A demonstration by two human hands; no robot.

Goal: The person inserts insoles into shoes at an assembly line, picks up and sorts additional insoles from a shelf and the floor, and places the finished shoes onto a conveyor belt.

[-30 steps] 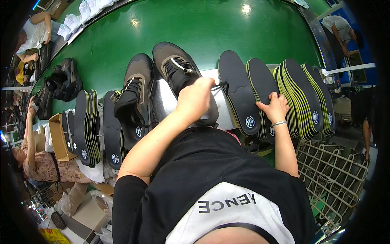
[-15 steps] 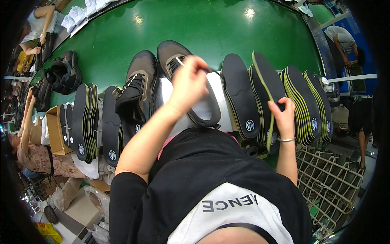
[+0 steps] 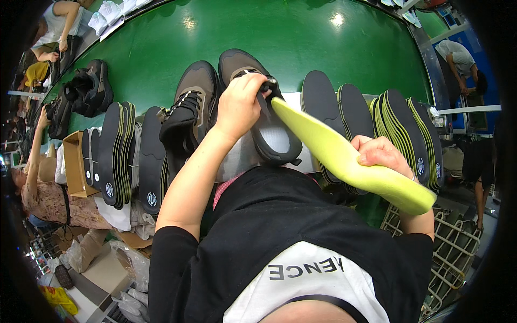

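My left hand [image 3: 239,107] is closed at the opening of a brown-and-black lace-up shoe [image 3: 237,61], its fingers pinching the dark tongue [image 3: 270,86]. The shoe's pale inside shows toward me. In my right hand [image 3: 381,154] is an insole [image 3: 326,142], gripped near its middle with the yellow-green underside showing. One end of this insole points at the shoe's opening, close to my left fingers; whether it touches cannot be seen. A matching shoe [image 3: 195,81] stands just to the left.
Stacks of black insoles with green edges stand at right [image 3: 401,126] and left [image 3: 110,153]. Dark shoes [image 3: 94,89] and an open carton [image 3: 74,161] are farther left. A green tabletop [image 3: 301,37] stretches behind. A wire rack [image 3: 449,253] is at lower right. Other people work at both sides.
My left hand has come down onto the shoe's tongue. The insole in my right hand has turned from upright to slanting, underside showing, its end swung left to the shoe.
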